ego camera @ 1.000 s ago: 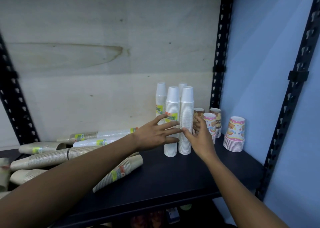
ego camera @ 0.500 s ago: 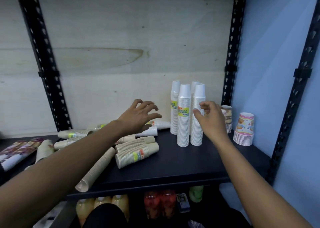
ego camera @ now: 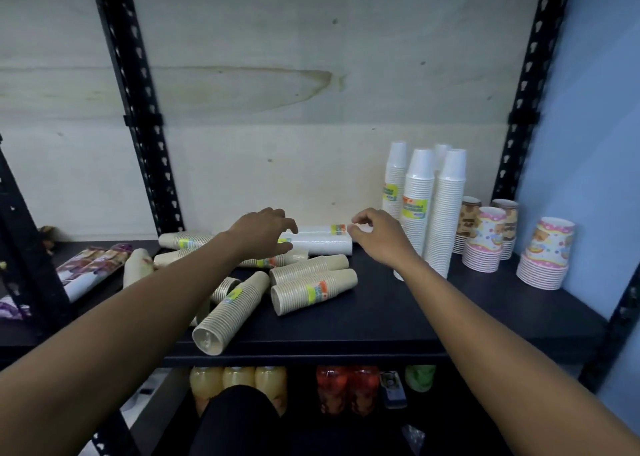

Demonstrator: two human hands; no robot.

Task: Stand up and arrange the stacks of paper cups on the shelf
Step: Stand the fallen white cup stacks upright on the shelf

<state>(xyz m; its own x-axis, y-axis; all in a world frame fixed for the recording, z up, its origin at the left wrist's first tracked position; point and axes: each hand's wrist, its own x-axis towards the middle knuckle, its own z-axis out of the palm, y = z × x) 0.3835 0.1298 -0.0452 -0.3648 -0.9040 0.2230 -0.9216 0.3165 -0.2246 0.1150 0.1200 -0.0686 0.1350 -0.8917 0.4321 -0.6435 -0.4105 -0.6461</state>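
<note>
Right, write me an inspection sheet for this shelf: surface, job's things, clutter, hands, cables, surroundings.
Surface: black shelf.
Job's things: four upright white stacks at right rear; patterned cup stacks upright beside them; lying white stack at the back; beige stacks lying jumbled left of centre.
Clutter: printed packets lying at far left.
Hands: left hand and right hand at opposite ends of the lying white stack; grip cannot be told.
Cables: nothing seen.
Surroundings: plywood back, black uprights, blue wall, bottles on the shelf below.
</note>
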